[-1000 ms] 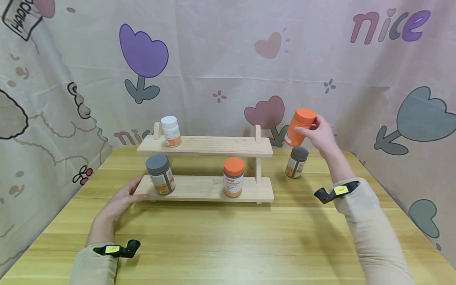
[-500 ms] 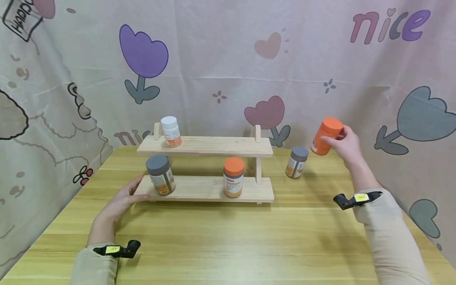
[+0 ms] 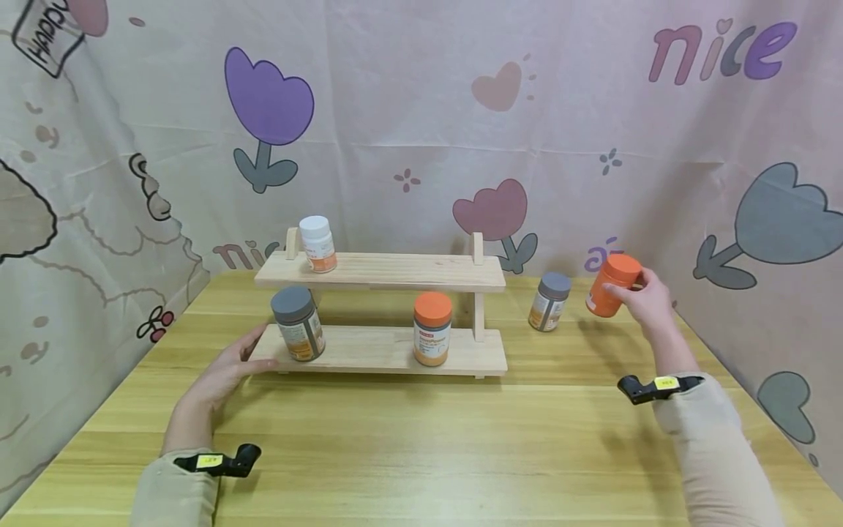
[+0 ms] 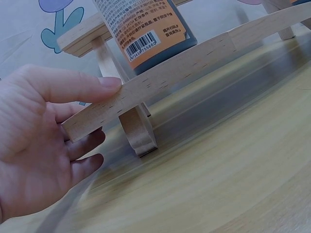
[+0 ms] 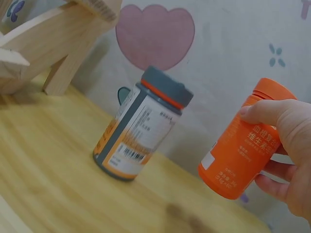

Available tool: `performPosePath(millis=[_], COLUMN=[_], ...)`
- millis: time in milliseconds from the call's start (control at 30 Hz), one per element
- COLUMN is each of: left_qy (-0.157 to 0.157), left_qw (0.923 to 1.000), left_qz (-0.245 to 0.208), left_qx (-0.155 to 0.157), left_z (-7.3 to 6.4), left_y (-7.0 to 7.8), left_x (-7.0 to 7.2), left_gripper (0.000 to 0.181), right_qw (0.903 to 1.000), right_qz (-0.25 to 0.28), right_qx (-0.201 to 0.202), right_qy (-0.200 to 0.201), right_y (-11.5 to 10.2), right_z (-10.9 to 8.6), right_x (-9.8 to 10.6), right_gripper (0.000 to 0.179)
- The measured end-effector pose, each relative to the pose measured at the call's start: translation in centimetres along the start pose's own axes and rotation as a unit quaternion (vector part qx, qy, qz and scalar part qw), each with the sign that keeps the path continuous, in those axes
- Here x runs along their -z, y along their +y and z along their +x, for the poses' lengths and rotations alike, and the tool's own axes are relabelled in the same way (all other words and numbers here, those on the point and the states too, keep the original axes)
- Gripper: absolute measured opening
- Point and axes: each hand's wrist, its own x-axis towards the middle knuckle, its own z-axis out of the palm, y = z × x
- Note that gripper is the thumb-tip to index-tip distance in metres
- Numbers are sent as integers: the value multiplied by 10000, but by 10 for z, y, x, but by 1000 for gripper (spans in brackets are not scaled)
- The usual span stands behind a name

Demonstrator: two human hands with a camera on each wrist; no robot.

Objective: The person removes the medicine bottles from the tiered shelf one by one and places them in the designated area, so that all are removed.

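Note:
My right hand (image 3: 648, 300) grips an all-orange supplement bottle (image 3: 614, 285), thumb in front and fingers behind it. In the right wrist view the bottle (image 5: 243, 145) leans a little, close over the table at the far right. Left of it stands a grey-lidded jar (image 3: 549, 301). At the left end of the two-tier wooden shelf (image 3: 369, 350), my left hand (image 3: 227, 369) holds the lower board; the left wrist view has the thumb on top of the board (image 4: 170, 73) and fingertips beneath. Next to that thumb stands a larger grey-lidded jar (image 3: 298, 323).
On the lower tier, toward the right, stands an orange-lidded jar (image 3: 432, 329). A white-capped bottle (image 3: 318, 244) occupies the upper tier's left end. Behind the wooden table (image 3: 421, 446) hangs a printed cloth (image 3: 395, 88).
My right hand has carried the orange bottle rightward past the grey-lidded jar, then down toward the table. The left hand keeps its hold on the shelf.

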Motion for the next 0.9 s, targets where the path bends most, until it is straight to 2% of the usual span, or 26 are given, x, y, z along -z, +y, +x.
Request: performPosePath(millis=[200, 400, 633, 900], left_qy=[28, 52, 10, 65], left_qw=[10000, 9999, 10000, 10000], left_qz=[77, 114, 62, 69], left_qx=[16, 98, -29, -5], left_z=[0, 1, 1, -1], left_y=[-1, -1, -1, -1], left_x=[1, 1, 0, 0], left_gripper=[88, 89, 88, 89], right_qw=[9999, 10000, 9997, 9998], right_qz=[-132, -42, 41, 141], right_qx=[12, -61, -255, -168], right_qy=[110, 22, -29, -38], right_y=[11, 19, 29, 31], right_z=[-1, -1, 1, 1], right_x=[-11, -19, -24, -29], right_gripper=[69, 68, 71, 68])
